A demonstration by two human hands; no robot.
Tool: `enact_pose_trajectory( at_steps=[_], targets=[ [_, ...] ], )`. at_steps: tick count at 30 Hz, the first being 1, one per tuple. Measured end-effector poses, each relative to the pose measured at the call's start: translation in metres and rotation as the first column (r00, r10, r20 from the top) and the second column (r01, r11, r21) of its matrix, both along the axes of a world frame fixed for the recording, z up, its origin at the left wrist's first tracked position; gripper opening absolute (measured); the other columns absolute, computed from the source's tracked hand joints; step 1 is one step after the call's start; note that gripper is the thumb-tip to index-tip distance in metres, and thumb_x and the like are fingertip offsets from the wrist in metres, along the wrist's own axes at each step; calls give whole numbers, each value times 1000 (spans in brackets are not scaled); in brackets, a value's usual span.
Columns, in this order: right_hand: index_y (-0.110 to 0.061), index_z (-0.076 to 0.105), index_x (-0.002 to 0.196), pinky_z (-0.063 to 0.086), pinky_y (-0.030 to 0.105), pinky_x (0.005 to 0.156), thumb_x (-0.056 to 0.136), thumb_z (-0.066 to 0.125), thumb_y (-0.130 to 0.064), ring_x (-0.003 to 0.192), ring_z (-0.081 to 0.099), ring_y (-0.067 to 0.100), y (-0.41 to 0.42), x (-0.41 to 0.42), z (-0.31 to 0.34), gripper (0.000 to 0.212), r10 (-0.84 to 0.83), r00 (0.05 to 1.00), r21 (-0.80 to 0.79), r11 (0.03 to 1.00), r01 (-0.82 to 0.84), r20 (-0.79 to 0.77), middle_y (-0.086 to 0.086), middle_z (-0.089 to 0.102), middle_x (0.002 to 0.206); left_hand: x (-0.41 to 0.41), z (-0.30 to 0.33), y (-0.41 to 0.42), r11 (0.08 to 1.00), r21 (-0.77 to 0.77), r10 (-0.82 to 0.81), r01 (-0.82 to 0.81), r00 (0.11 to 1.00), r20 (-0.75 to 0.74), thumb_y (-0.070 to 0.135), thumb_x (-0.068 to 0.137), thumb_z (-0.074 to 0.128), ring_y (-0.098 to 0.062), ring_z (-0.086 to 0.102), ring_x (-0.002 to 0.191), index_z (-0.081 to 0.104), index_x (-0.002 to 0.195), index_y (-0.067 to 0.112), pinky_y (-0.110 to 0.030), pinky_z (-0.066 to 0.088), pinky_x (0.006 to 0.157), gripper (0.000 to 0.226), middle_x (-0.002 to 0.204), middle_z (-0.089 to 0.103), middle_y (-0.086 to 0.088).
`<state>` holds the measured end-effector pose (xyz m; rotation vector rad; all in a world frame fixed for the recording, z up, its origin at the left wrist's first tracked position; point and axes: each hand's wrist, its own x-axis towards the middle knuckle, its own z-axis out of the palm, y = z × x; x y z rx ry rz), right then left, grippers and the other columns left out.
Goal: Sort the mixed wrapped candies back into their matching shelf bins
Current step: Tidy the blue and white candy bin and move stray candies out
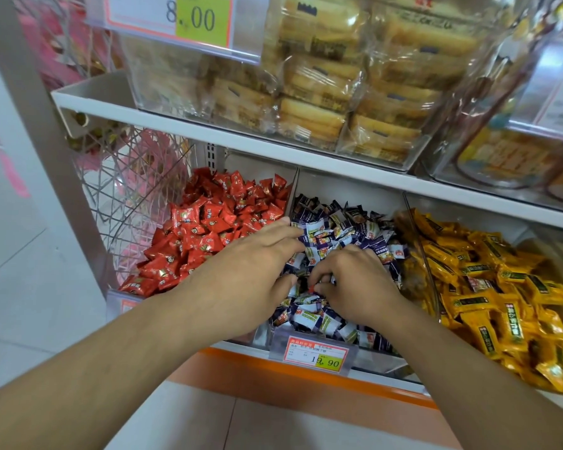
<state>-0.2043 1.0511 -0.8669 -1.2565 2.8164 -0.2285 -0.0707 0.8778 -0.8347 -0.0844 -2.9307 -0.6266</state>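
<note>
Left hand (257, 271): mine, fingers spread flat on purple-and-white wrapped candies (325, 319).
Right hand (348, 284): pinching small red-wrapped stray candy (311, 289); lift clear, carry left to red bin (208, 228).

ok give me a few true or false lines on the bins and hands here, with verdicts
1. Both hands are in the middle bin of purple candies. True.
2. The red candies fill the bin to the right of the middle one. False: they are on the left; yellow candies are on the right.
3. The right hand pinches something small and red. True.
4. The left hand grips a yellow candy. False: its fingers lie straight on the purple ones.
5. The price tag on the middle bin ends in 90. True.
</note>
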Motion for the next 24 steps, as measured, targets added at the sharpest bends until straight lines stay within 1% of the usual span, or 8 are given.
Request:
enact_pose_trajectory(
  at_steps=[4,7,10,12,15,19,22,24],
  targets=[
    [-36,75,79,37,34,96,90,76,-27,97,48,10,-2,2,3,14,-43,998,-32,999,44,40,-16,67,81,0,-1,-1,1000,-12,-9,9,1000,-16,30,104,54,1,-1,155,42,152,25,-36,18,127,50,167,22,15],
    [-32,67,77,44,37,96,90,70,-16,96,51,12,0,3,6,21,-57,996,-24,998,59,64,-15,60,91,-1,-3,-2,1000,-9,-11,11,999,-33,31,104,55,1,0,155,43,151,25,-38,19,127,49,166,24,15],
    [-28,62,81,49,32,87,94,64,-7,97,55,9,6,4,14,24,-72,985,-148,984,96,159,-12,55,100,0,-2,-2,1000,0,-18,18,998,-53,32,104,55,2,-1,155,43,152,27,-36,15,129,50,166,23,16],
    [-27,61,83,44,24,82,98,62,-10,98,53,0,11,5,23,23,-97,978,-249,958,142,185,-13,55,103,1,0,-2,1000,0,-27,27,998,-65,34,104,55,4,-2,154,43,152,30,-21,4,126,50,166,21,18],
    [-31,64,86,47,28,81,100,62,-19,92,58,0,16,5,43,18,-132,965,-410,886,217,225,-15,63,99,3,7,-1,999,35,20,-18,997,-80,41,101,60,6,12,150,46,150,33,1,-3,107,51,162,25,23],
    [-25,71,92,53,22,81,100,65,-18,86,67,5,10,26,73,13,-2,893,-619,720,313,450,-8,73,92,7,25,5,972,210,132,-101,982,-138,55,91,66,12,41,128,52,142,40,6,21,97,54,141,48,30],
    [-22,75,94,56,30,83,99,66,-14,81,69,7,2,44,84,13,146,818,-665,669,332,556,-5,76,91,10,36,7,921,372,177,-118,976,-130,50,90,71,10,60,103,66,117,43,-8,42,89,29,105,69,28],
    [-22,74,99,58,36,86,100,66,-13,88,73,9,2,45,83,12,180,791,-663,669,337,584,-3,78,93,12,39,-3,914,368,248,-173,954,-168,43,91,73,5,65,91,72,104,39,-23,52,87,14,89,72,22]
  ],
)
